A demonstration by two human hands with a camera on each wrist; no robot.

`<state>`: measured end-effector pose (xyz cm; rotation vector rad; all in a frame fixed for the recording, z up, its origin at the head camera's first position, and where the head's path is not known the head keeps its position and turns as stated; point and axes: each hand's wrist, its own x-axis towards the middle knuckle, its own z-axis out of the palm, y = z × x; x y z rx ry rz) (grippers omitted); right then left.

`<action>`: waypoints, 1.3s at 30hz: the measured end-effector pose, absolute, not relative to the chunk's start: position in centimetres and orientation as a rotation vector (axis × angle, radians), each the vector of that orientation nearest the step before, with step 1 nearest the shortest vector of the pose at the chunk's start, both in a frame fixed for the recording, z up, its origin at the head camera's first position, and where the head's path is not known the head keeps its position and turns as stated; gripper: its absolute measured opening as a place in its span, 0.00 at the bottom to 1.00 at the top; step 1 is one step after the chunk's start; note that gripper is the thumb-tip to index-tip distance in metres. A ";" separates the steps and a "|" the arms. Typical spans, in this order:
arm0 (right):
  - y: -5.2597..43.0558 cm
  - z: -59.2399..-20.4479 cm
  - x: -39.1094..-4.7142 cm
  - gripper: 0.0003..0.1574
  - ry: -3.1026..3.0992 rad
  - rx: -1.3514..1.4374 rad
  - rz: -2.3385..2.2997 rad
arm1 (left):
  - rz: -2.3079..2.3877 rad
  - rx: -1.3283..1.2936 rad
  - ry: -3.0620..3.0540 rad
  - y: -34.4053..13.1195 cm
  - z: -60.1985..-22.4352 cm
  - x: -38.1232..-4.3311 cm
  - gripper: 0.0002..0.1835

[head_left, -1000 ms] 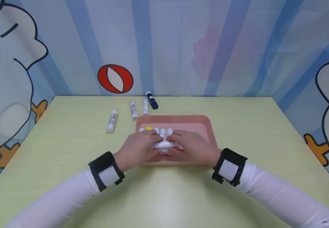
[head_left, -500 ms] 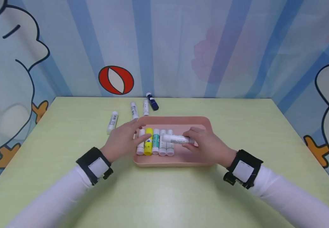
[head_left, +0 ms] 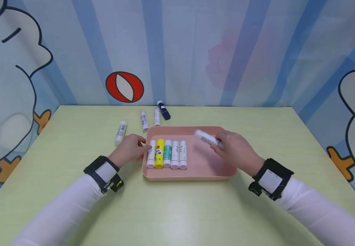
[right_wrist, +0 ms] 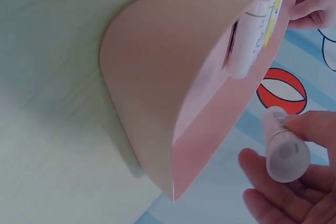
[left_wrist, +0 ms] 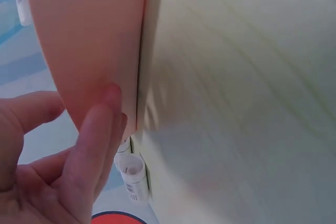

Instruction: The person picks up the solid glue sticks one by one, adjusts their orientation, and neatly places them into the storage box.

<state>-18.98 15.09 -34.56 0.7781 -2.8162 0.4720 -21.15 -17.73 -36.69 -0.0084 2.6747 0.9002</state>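
My right hand [head_left: 237, 150] holds a white glue stick [head_left: 207, 137] by one end, tilted above the right part of the pink tray [head_left: 193, 175]. In the right wrist view, this glue stick [right_wrist: 283, 148] sits between thumb and fingers. My left hand [head_left: 129, 150] is at the tray's left edge, its thumb over the rim and its fingers [left_wrist: 94, 140] against the outer wall. Several glue sticks lie side by side in the tray's left half: a white one [head_left: 151, 154], a yellow one [head_left: 159, 153], a green-labelled one [head_left: 167, 153] and more white ones [head_left: 175, 155].
Behind the tray's left corner lie two white glue sticks [head_left: 144, 121] and a dark blue one [head_left: 164, 110]. Another white glue stick [head_left: 121, 132] lies left of the tray, close beyond my left hand. A printed curtain [head_left: 189, 51] stands along the table's back edge.
Both hands were together over the row with a white glue stick. The right hand has carried it right and tilted it; the left hand has let go and moved left to the tray's edge.
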 end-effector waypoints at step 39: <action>13.3 -36.6 -20.3 0.12 -3.050 0.617 -0.383 | 0.889 -0.022 2.702 -17.2 -37.1 -21.5 0.12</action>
